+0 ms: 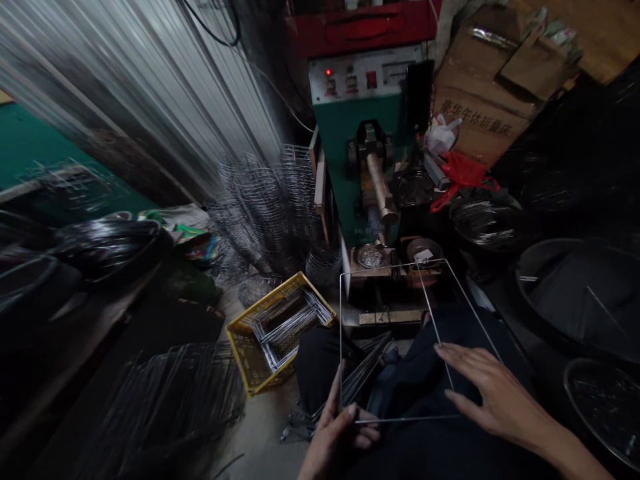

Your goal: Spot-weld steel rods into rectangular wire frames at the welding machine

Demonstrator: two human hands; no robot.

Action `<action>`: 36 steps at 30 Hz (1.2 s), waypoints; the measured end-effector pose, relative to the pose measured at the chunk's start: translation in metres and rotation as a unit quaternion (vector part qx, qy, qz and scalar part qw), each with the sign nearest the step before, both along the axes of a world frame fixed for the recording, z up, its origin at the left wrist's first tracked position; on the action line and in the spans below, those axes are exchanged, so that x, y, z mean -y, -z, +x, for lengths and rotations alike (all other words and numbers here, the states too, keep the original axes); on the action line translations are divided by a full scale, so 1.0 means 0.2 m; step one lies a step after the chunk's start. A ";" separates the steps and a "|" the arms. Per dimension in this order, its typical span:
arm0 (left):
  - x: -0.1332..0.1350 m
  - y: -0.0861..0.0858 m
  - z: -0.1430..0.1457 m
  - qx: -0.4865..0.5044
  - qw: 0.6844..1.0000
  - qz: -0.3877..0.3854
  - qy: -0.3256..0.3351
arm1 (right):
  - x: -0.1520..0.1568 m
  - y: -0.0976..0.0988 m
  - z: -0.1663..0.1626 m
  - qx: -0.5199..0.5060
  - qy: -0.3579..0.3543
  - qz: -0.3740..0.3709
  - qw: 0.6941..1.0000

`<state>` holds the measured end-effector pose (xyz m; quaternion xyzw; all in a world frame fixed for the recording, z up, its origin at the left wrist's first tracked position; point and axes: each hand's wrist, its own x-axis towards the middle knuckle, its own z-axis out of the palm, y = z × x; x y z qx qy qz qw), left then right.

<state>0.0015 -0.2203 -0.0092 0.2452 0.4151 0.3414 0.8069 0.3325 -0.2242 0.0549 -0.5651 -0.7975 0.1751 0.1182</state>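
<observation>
A rectangular frame of thin metal wire is held up over my lap, its far end toward the machine. My left hand is closed on the frame's near left corner, index finger along its left side. Inside the frame a straight wire rod runs from the far side toward me. My right hand has its fingertips and thumb on this rod, near its lower end. The right hand hides the frame's near right corner.
Ahead stands a green machine with a lit red lamp and electrode arms; a dish of small metal pieces sits below. A yellow crate holds bent wire pieces. Wire racks are stacked behind it. Dark tubs stand at right.
</observation>
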 end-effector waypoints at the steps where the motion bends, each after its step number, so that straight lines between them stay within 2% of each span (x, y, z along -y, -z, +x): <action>1: 0.00 0.01 0.01 0.004 1.000 0.003 0.000 | -0.01 0.00 -0.04 -0.007 -0.007 -0.008 1.000; 5: 0.00 0.05 0.06 0.016 1.000 0.005 0.007 | -0.06 0.02 -0.21 -0.059 -0.067 -0.037 0.995; 8: -0.02 0.05 0.08 0.017 1.000 0.003 0.006 | -0.08 0.03 -0.25 -0.087 -0.109 -0.038 0.990; 14: -0.03 0.03 0.07 0.028 0.999 0.021 -0.007 | -0.07 0.03 -0.17 -0.069 -0.005 -0.017 0.997; 19: -0.03 0.05 0.09 0.035 0.999 0.020 -0.009 | -0.08 0.02 -0.20 -0.121 -0.072 -0.058 0.988; 23: -0.03 0.05 0.08 0.043 0.999 0.030 -0.004 | -0.08 0.03 -0.20 -0.103 0.000 -0.037 0.994; 28: -0.04 0.05 0.08 0.058 0.998 0.025 0.003 | -0.06 0.00 -0.19 -0.163 -0.089 -0.114 0.976; 33: -0.05 0.04 0.07 0.062 0.997 0.050 -0.018 | -0.05 0.02 -0.16 -0.114 -0.020 -0.085 0.990; 36: -0.06 0.01 0.05 0.069 0.996 0.053 -0.012 | -0.05 0.06 -0.14 -0.096 -0.016 -0.097 0.990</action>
